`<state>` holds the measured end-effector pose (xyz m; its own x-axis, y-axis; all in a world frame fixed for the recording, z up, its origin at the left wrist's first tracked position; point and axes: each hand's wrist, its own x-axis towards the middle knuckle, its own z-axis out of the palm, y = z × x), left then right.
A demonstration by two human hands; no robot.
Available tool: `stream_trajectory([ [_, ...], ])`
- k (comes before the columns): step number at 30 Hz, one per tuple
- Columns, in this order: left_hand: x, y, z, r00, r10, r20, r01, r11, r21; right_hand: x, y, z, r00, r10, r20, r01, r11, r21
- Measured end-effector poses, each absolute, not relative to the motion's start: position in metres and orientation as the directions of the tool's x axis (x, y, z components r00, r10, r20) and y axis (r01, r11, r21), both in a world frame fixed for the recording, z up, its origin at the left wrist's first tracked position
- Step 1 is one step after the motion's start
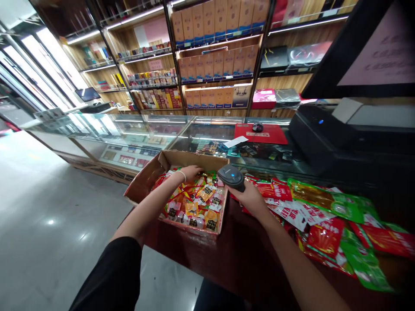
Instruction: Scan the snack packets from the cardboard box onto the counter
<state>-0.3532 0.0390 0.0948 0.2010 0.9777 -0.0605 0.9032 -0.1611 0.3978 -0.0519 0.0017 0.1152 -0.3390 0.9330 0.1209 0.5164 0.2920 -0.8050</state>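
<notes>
My right hand (251, 196) is wrapped round the grip of a dark barcode scanner (231, 176), its head pointing left over the right edge of a cardboard box (142, 183). Inside the box lie many small snack packets (205, 193) in red, orange, pink and green. My left hand (192, 172) reaches into the far part of the box, with a pale band on its wrist. Its fingertips are down among the packets, and what they touch is hidden. The box rests on a dark red-brown counter (207, 263).
Larger red and green snack bags (324, 224) are heaped on the right. Behind the box stands a glass display case (207, 129) bearing a red mat (269, 136), a mouse (257, 127) and a paper slip (236, 141). A black point-of-sale machine (330, 138) looms at right; stocked shelves line the back.
</notes>
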Motion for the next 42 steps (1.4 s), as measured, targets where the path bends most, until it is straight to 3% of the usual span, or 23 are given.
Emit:
stream_trajectory([
  [5,-0.349,0.046,0.089,0.179,0.979,-0.095,0.948,-0.146,0.283,-0.04,0.003,0.113,-0.299,0.948,0.113,0.505,0.257,-0.824],
  [11,-0.355,0.025,0.135,0.144,0.989,-0.01,0.954,-0.136,0.265,-0.028,-0.002,0.116,-0.275,0.953,0.128,0.465,0.248,-0.85],
  [15,-0.352,-0.008,0.165,0.052,0.998,0.045,0.878,-0.067,0.473,-0.024,-0.011,0.12,-0.264,0.953,0.145,0.416,0.248,-0.875],
  [20,-0.337,-0.042,0.181,-0.077,0.997,0.018,0.632,0.034,0.774,-0.021,-0.023,0.127,-0.264,0.949,0.174,0.396,0.271,-0.878],
  [23,-0.325,-0.051,0.187,-0.123,0.992,-0.037,0.315,0.075,0.946,-0.017,-0.03,0.133,-0.263,0.946,0.188,0.39,0.283,-0.877],
  [25,-0.317,-0.054,0.192,-0.115,0.989,-0.091,0.038,0.096,0.995,-0.013,-0.034,0.136,-0.255,0.949,0.183,0.393,0.275,-0.877],
  [28,-0.304,-0.058,0.197,-0.086,0.993,-0.08,-0.227,0.058,0.972,-0.004,-0.04,0.141,-0.239,0.952,0.191,0.378,0.272,-0.885],
  [34,-0.263,-0.061,0.203,-0.07,0.996,-0.053,-0.434,0.018,0.901,0.018,-0.047,0.148,-0.192,0.965,0.177,0.301,0.23,-0.925],
  [38,-0.214,-0.064,0.203,0.059,0.988,-0.142,-0.697,0.142,0.703,0.036,-0.05,0.15,-0.117,0.99,0.085,0.24,0.111,-0.964],
  [42,-0.157,-0.081,0.192,0.087,0.992,-0.094,-0.866,0.122,0.485,0.057,-0.052,0.15,-0.036,0.991,0.131,0.209,0.136,-0.969],
])
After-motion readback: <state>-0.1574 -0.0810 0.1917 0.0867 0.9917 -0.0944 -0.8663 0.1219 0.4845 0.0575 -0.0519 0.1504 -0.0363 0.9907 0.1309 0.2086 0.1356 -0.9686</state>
